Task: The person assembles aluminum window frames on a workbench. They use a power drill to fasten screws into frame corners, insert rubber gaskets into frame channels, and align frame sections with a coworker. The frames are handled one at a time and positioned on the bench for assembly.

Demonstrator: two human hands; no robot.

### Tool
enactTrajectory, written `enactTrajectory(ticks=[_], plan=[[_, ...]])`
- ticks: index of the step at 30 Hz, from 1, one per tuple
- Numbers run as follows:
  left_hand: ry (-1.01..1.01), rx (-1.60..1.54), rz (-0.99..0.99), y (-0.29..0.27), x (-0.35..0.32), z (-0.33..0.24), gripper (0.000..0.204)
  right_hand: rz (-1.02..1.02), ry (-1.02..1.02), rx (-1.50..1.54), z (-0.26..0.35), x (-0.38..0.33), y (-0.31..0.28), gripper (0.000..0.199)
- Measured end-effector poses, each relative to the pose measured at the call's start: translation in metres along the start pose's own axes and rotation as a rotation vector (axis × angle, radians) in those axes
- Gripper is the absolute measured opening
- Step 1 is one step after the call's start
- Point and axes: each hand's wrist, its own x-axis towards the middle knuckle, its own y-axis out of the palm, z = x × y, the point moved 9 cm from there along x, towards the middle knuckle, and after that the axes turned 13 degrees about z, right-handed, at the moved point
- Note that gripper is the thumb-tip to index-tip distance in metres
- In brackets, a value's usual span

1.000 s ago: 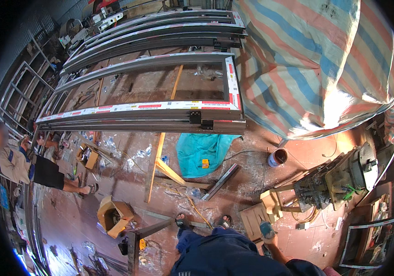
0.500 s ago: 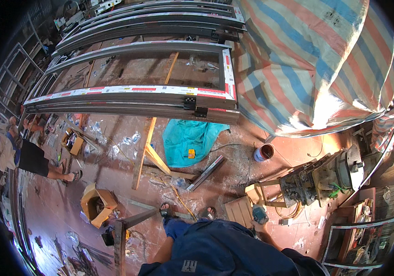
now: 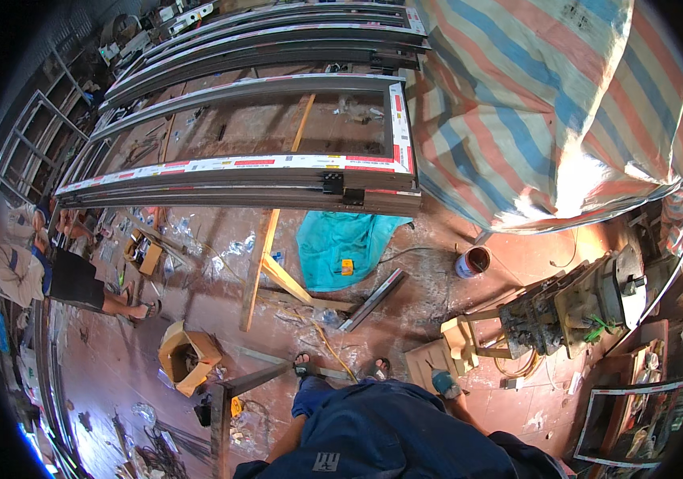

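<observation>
A teal and dark cordless drill (image 3: 443, 383) hangs low at my right side, with its thin bit pointing up and forward. My right hand (image 3: 456, 397) is closed around it, its fingers mostly hidden by the tool. My left forearm comes down by my blue trousers, but the hand itself is covered by my dark shirt. In front of me, stacked dark metal frames (image 3: 237, 177) with red and white protective tape lie raised above the floor. Two small black fittings (image 3: 341, 188) sit on the near side of the stack.
A teal cloth (image 3: 333, 243) bearing a yellow item lies beyond wooden battens (image 3: 284, 279). An open cardboard box (image 3: 190, 358) and metal stand (image 3: 220, 419) are left. Right are a bucket (image 3: 473, 262), machine (image 3: 573, 311) and striped tarp (image 3: 517, 104). Another person (image 3: 78, 279) stands far left.
The scene has shifted slightly right and downward in view. The drill has turned, so its bit now shows pointing forward. The person at left shows more fully.
</observation>
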Motion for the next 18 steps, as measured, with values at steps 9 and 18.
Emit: enactTrajectory(ticks=[9,18], plan=[[-0.104,0.033,-0.024,-0.016,-0.046,0.064,0.028,-0.091,0.106,0.178,-0.054,0.008,-0.012,0.058],[0.005,-0.008,-0.034,-0.001,-0.026,0.013,0.027,-0.107,0.132,0.127,-0.018,0.000,-0.022,0.059]])
